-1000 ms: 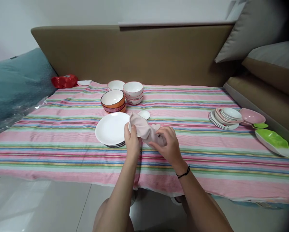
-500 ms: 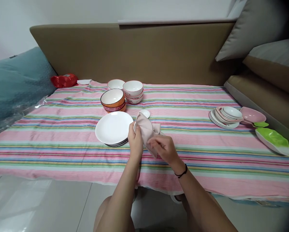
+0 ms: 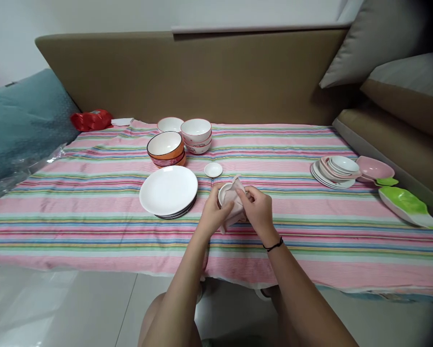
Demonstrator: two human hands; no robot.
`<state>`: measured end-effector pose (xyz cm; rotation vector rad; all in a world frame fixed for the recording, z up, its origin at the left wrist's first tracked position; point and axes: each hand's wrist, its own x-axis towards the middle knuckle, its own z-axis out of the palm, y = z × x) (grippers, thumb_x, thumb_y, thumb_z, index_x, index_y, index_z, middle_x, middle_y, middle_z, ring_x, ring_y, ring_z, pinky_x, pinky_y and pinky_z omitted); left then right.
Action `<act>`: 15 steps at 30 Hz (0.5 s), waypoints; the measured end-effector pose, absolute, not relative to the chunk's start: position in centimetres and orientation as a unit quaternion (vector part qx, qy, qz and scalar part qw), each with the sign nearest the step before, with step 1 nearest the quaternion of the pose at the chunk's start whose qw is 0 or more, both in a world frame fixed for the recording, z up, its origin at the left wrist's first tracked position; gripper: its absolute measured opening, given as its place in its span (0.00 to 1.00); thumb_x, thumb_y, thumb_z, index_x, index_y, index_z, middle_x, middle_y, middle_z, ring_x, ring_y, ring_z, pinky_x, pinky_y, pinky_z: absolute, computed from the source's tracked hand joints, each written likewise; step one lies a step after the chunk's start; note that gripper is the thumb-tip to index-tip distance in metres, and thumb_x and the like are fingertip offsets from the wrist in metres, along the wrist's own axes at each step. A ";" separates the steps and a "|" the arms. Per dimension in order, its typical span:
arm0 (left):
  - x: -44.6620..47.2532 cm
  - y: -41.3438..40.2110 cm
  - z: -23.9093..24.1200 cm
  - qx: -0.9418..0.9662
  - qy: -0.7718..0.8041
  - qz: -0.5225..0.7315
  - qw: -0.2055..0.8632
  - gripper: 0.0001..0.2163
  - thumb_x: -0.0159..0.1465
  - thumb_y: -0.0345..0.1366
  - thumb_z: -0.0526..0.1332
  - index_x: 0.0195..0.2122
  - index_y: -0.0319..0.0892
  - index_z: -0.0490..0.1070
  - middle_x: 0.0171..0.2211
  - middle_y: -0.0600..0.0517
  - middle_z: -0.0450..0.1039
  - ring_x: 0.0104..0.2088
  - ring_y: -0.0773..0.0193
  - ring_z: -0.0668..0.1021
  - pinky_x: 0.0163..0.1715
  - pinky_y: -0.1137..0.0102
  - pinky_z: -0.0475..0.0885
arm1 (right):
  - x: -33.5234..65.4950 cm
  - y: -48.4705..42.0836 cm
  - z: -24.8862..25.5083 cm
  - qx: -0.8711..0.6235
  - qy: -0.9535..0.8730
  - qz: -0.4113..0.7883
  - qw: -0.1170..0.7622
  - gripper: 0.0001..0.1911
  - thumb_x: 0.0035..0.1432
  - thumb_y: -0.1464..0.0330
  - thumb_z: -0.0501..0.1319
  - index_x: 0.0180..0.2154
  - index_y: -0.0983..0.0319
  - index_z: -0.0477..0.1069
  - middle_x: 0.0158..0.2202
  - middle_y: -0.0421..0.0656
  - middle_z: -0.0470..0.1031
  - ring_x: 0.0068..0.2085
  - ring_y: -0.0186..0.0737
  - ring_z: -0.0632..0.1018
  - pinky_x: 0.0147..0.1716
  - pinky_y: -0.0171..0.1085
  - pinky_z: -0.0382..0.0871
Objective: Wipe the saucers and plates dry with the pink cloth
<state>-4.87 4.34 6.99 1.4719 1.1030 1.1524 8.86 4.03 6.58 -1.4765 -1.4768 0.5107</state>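
Between my hands is a small white dish (image 3: 221, 193), mostly covered by a pale pink cloth (image 3: 232, 196). My left hand (image 3: 214, 210) is closed round the dish's left side, thumb over the cloth. On the right, my right hand (image 3: 257, 206) pinches the cloth against the dish's rim. Just beyond them a small white saucer (image 3: 213, 169) lies on the striped cloth. To the left of my hands stands a stack of plates (image 3: 169, 190), white on top with dark-edged ones below.
Behind the plates are orange-and-red bowls (image 3: 166, 150) and white patterned bowls (image 3: 196, 136). At the right lie stacked small dishes (image 3: 335, 172), a pink dish (image 3: 375, 167) and a green leaf-shaped dish (image 3: 408, 206). A red package (image 3: 91, 120) sits far left. A striped cloth (image 3: 93, 207) covers the surface.
My right hand has moved up to the dish's rim with the cloth. The dish has turned and come down a little, so its white inside shows and the saucer is uncovered.
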 end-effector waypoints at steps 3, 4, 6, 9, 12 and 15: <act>-5.2 4.5 6.9 0.601 0.443 0.453 0.487 0.17 0.56 0.28 0.55 0.48 0.42 0.65 0.42 0.50 0.70 0.40 0.62 0.74 0.41 0.69 0.68 | 9.4 4.3 6.5 -0.586 -0.630 0.229 0.454 0.14 0.59 0.61 0.56 0.24 0.61 0.67 0.17 0.36 0.63 0.21 0.33 0.65 0.22 0.32 0.54; -5.3 4.5 6.8 0.601 0.444 0.448 0.490 0.17 0.57 0.28 0.54 0.48 0.42 0.65 0.40 0.50 0.71 0.39 0.63 0.74 0.39 0.69 0.69 | 9.5 4.4 6.5 -0.578 -0.646 0.224 0.445 0.12 0.60 0.63 0.55 0.27 0.61 0.69 0.19 0.37 0.66 0.22 0.34 0.67 0.23 0.33 0.55; -5.4 4.5 6.7 0.600 0.447 0.443 0.494 0.14 0.59 0.30 0.54 0.47 0.42 0.67 0.36 0.51 0.72 0.35 0.63 0.74 0.37 0.69 0.69 | 9.6 4.6 6.4 -0.561 -0.681 0.194 0.427 0.10 0.60 0.66 0.53 0.34 0.61 0.72 0.24 0.40 0.71 0.25 0.37 0.70 0.25 0.34 0.58; -5.4 4.6 6.7 0.596 0.455 0.456 0.479 0.12 0.60 0.34 0.56 0.44 0.43 0.69 0.34 0.51 0.73 0.34 0.62 0.74 0.35 0.69 0.69 | 9.3 4.7 6.2 -0.542 -0.713 0.157 0.416 0.13 0.61 0.68 0.51 0.41 0.61 0.72 0.33 0.45 0.76 0.32 0.42 0.74 0.30 0.37 0.63; -5.3 4.7 6.8 0.580 0.479 0.481 0.450 0.09 0.60 0.34 0.56 0.40 0.42 0.70 0.35 0.52 0.73 0.34 0.63 0.74 0.35 0.70 0.68 | 8.8 4.6 6.2 -0.544 -0.690 0.149 0.454 0.12 0.61 0.67 0.52 0.43 0.61 0.70 0.39 0.47 0.75 0.38 0.44 0.74 0.35 0.39 0.66; -5.2 4.9 6.8 0.535 0.512 0.508 0.439 0.08 0.60 0.33 0.56 0.41 0.41 0.69 0.33 0.52 0.73 0.32 0.64 0.74 0.33 0.71 0.68 | 8.4 4.5 6.3 -0.563 -0.635 0.148 0.508 0.10 0.61 0.65 0.53 0.41 0.61 0.68 0.39 0.47 0.73 0.37 0.42 0.74 0.34 0.37 0.67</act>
